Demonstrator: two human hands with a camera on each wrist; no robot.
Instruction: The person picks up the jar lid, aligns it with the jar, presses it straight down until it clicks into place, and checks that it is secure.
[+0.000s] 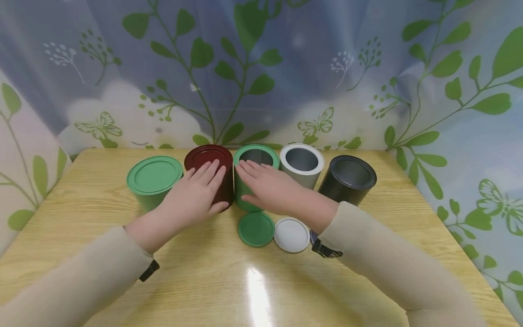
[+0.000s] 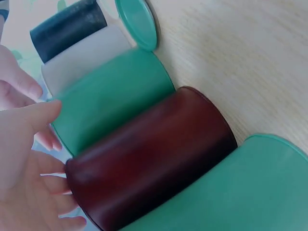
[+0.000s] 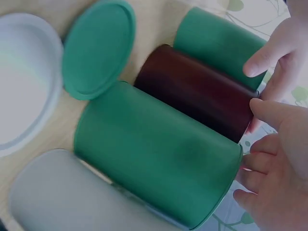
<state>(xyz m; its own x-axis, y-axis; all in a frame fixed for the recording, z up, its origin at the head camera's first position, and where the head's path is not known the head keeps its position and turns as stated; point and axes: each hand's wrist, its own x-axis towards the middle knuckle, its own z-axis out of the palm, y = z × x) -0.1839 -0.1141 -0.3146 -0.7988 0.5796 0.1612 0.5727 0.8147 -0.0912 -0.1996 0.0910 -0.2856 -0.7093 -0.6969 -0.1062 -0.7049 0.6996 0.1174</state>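
Note:
Five cans stand in a row on the wooden table [image 1: 229, 290]. My left hand [image 1: 195, 193] lies with straight fingers on the lid of the dark red can [image 1: 201, 156] [image 2: 154, 159], thumb at its side. Straight fingers of my right hand [image 1: 267, 186] [image 3: 276, 178] reach over the rim of the open green can [image 1: 246, 202] [image 3: 159, 149]. Neither hand grips anything. A loose green lid [image 1: 256, 229] [image 3: 98, 48] lies just in front of that can.
A lidded green can [image 1: 154, 175] stands at the left end; an open white can [image 1: 301, 178] and an open black can [image 1: 347, 188] at the right. A white lid [image 1: 292, 234] lies beside the green one. A leaf-patterned curtain hangs behind.

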